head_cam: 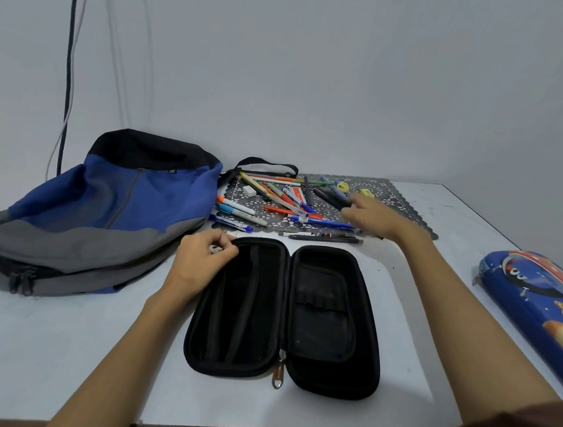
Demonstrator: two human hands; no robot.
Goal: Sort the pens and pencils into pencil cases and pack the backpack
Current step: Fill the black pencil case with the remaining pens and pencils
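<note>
Now left hand [199, 262] pinches black case [285, 315] rim; right hand [372, 218] spread over pens [285, 196].

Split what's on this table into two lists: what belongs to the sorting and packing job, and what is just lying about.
Belongs to the job:
- open black pencil case
- blue printed pencil case
- pile of pens and pencils
- backpack
- left hand at the black case's rim
- right hand reaching into the pile

Just lying about:
- lace mat
- white eraser
- wall cables
</note>
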